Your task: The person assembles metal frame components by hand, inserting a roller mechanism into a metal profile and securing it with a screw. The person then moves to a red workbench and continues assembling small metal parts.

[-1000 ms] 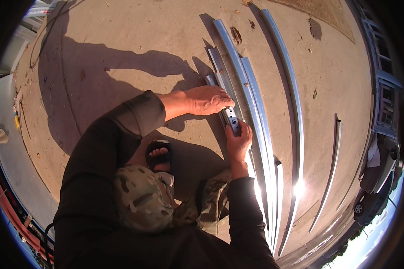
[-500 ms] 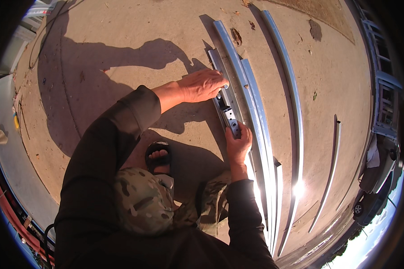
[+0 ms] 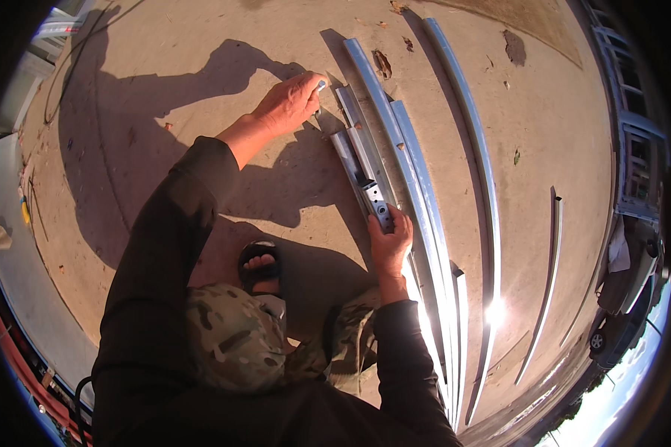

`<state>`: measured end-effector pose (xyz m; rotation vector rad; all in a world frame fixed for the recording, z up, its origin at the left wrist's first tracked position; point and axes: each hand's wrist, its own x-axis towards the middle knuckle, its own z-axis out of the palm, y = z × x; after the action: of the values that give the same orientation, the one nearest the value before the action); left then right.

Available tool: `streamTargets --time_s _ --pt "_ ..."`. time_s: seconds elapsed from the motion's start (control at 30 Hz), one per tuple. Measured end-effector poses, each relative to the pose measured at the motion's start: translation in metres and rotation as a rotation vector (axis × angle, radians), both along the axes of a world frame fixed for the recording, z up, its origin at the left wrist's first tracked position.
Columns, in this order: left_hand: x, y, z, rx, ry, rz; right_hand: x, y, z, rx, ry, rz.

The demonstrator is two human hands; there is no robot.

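Note:
A short grey metal channel lies on the concrete, with a holed bracket at its near end. My right hand grips that near end, just below the bracket. My left hand is stretched out to the channel's far end, fingers pinched on a small pale piece; what the piece is cannot be made out. Both sleeves are dark.
Long metal rails lie side by side right of the short channel, another curved rail further right and a short strip beyond. My sandalled foot rests below. A vehicle stands at the right rim.
My left hand has slid from the middle of the short channel up to its far end and closed its fingers. My right hand has stayed at the near end.

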<state>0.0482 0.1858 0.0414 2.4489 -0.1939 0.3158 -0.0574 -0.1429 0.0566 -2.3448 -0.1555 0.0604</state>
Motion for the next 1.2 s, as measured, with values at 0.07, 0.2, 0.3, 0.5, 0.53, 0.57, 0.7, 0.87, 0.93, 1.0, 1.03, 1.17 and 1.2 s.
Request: streamTargets --time_s 0.07,0.2,0.3,0.5,0.53,0.57,0.7,0.87,0.93,1.0,1.03,1.17,1.2 --pt "-0.009 0.014 -0.001 -0.121 0.108 0.148 0.0 0.0 0.001 0.02 0.053 -0.019" --pt "-0.045 0.017 -0.004 -0.341 0.205 0.211 -0.002 -0.004 0.004 0.097 0.139 -0.088" --pt "-0.086 -0.005 -0.004 -0.503 0.186 0.124 -0.004 -0.009 0.006 0.056 0.173 -0.07" --pt "-0.129 -0.032 0.004 -0.344 0.283 -0.118 -0.005 -0.011 0.006 -0.067 0.072 0.014" --pt "-0.129 -0.033 0.004 -0.314 0.289 -0.121 -0.004 -0.011 0.006 -0.1 0.092 0.017" --pt "-0.129 -0.035 0.003 -0.304 0.288 -0.125 -0.003 -0.01 0.006 -0.128 0.112 0.02" --pt "-0.127 -0.035 -0.007 -0.275 0.156 -0.159 -0.003 -0.007 0.004 -0.168 0.086 0.02" --pt "-0.13 -0.038 -0.023 -0.281 0.203 -0.121 -0.002 -0.012 0.003 -0.192 0.116 0.076" --pt "-0.134 -0.042 -0.022 -0.327 0.154 -0.087 0.0 -0.015 0.008 -0.181 0.168 0.094" --pt "-0.134 -0.044 -0.022 -0.342 0.064 -0.078 0.004 -0.017 0.012 -0.209 0.211 0.123" --pt "-0.137 -0.045 -0.021 -0.323 0.084 -0.065 0.006 -0.017 0.014 -0.231 0.229 0.134" --pt "-0.143 -0.046 -0.014 -0.271 0.149 -0.041 0.011 -0.016 0.025 -0.255 0.294 0.144" --pt "-0.142 -0.045 -0.015 -0.265 0.167 -0.038 0.013 -0.015 0.024 -0.264 0.329 0.145"
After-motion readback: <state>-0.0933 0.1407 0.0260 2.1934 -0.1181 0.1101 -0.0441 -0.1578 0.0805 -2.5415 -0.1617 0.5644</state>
